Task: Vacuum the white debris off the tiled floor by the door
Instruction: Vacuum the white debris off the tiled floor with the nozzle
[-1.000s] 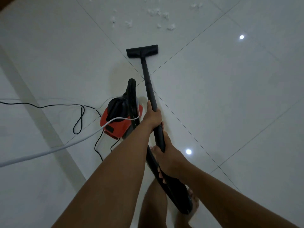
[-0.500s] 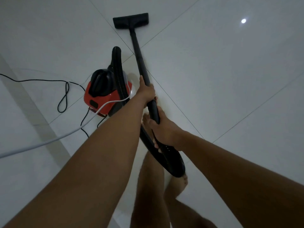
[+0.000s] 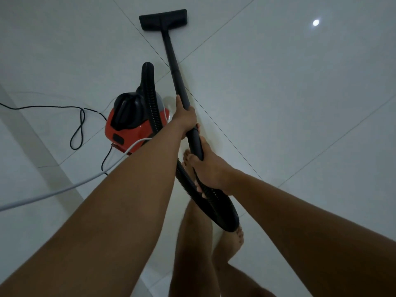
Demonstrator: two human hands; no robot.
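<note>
At the wand's (image 3: 174,61) near end, both hands are closed round the tube: the left hand (image 3: 184,116) grips farther out, and the right hand (image 3: 209,168) holds just behind it, where the hose (image 3: 216,203) joins. Out ahead of the hands, the nozzle (image 3: 163,19) sits flat on the floor (image 3: 289,108). No debris shows anywhere in view, so I cannot tell where it lies or how much is left.

The likeliest trouble is close to the body. The hose loops down from the right hand and hangs just beside a bare foot (image 3: 236,239), so a step forward could catch it and jerk the wand off line. A white cable (image 3: 53,194) comes in from the left and passes behind the left forearm. A long push could probably drag on it or pull it taut.

Just left of the left hand stands the canister (image 3: 128,129), red and black, with the hose arching up from it close alongside the wand. A sweep to the left would knock the tube against it. A hard pull forward could tip it or haul it along. Farther left, a black cord (image 3: 79,125) lies in a loose loop on the tiles, and the canister might roll onto it if it is dragged that way. To the right of the hands the tiles show only grout lines and a bright light spot (image 3: 316,22), so that side looks like the safer way to swing.
</note>
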